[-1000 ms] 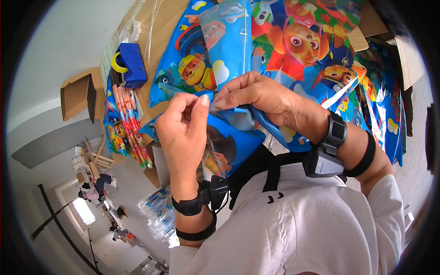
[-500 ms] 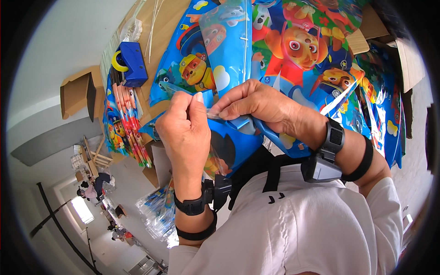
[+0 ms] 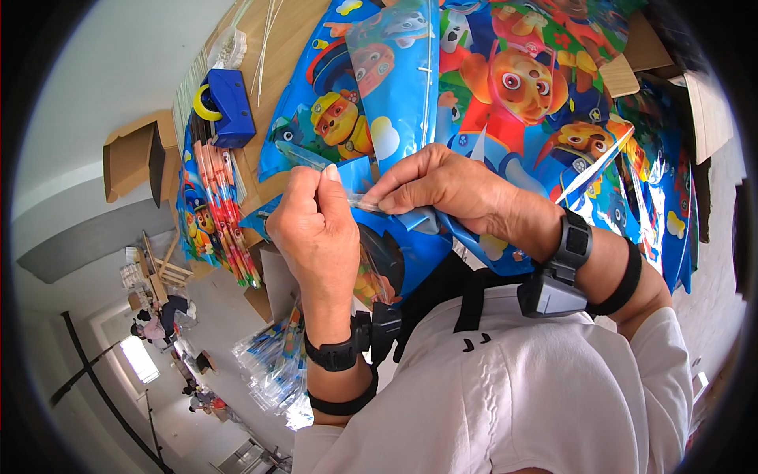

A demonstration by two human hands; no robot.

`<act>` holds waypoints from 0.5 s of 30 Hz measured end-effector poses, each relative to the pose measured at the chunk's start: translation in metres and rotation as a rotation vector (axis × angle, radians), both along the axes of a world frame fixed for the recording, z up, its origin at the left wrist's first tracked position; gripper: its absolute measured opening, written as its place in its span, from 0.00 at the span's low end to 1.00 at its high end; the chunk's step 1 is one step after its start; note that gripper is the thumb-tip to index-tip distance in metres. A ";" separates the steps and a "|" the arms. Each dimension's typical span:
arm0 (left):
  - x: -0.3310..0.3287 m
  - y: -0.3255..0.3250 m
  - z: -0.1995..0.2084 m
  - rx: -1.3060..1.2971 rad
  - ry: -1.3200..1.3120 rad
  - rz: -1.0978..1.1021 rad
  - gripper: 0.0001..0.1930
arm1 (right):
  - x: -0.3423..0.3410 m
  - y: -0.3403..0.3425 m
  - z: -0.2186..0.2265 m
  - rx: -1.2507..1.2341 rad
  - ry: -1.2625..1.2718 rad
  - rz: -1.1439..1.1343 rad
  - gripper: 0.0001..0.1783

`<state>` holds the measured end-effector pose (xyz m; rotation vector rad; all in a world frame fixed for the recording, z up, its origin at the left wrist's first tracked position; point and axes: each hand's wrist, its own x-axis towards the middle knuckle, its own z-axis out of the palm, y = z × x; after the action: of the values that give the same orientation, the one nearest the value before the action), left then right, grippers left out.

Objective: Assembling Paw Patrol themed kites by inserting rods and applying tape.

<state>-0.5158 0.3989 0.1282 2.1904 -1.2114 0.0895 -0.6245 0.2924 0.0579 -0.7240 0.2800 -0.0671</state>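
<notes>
A narrow clear plastic strip (image 3: 360, 201) runs between my two hands. My left hand (image 3: 314, 225) is closed in a pinch on it, thumb over forefinger, and a clear end pokes out beyond the knuckles. Fingertips of my right hand (image 3: 446, 188) pinch the strip's other side. Beneath both hands lies a blue plastic sheet (image 3: 410, 257) printed with cartoon dogs, its edge folded and bunched below the right fingers. Larger printed sheeting (image 3: 513, 87) of the same kind spreads over the table beyond.
At the far left of the wooden table (image 3: 296, 31) stands a blue tape dispenser (image 3: 230, 108) with a yellow core. Rolled printed pieces (image 3: 221, 209) lie near it, with thin white rods (image 3: 268, 47) behind. An open cardboard box (image 3: 142, 158) sits further left. Clear-wrapped packs (image 3: 272, 371) lie lower down.
Both hands have shifted slightly, the right one a little down, with the clear strip still between them. A longer clear end shows beyond my left hand.
</notes>
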 end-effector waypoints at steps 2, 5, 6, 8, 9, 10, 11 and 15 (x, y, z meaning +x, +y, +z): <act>0.001 0.000 -0.001 -0.008 -0.001 0.005 0.11 | 0.000 0.000 0.000 0.009 -0.007 0.002 0.11; 0.005 0.001 -0.001 0.009 -0.010 -0.003 0.10 | 0.003 -0.001 0.000 -0.007 -0.022 0.000 0.11; 0.006 0.001 0.000 0.006 -0.012 -0.008 0.10 | 0.004 -0.001 0.000 -0.008 -0.021 0.000 0.11; 0.011 0.002 0.001 0.051 0.062 -0.085 0.06 | 0.007 -0.004 0.001 -0.021 -0.033 0.028 0.11; 0.016 0.003 0.003 0.043 0.057 -0.077 0.06 | 0.008 -0.006 0.001 -0.023 -0.029 0.030 0.11; 0.021 0.005 0.006 0.095 0.247 -0.154 0.08 | 0.010 -0.008 0.002 -0.021 -0.029 0.034 0.12; 0.026 0.006 0.009 0.146 0.437 -0.231 0.13 | 0.011 -0.010 0.002 -0.019 -0.029 0.039 0.12; 0.046 0.003 0.009 0.172 0.739 -0.490 0.26 | 0.014 -0.017 0.006 -0.069 -0.049 0.049 0.12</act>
<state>-0.4694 0.4020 0.1367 1.7242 -1.2764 -0.9639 -0.6106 0.2752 0.0642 -0.7965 0.2140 -0.0480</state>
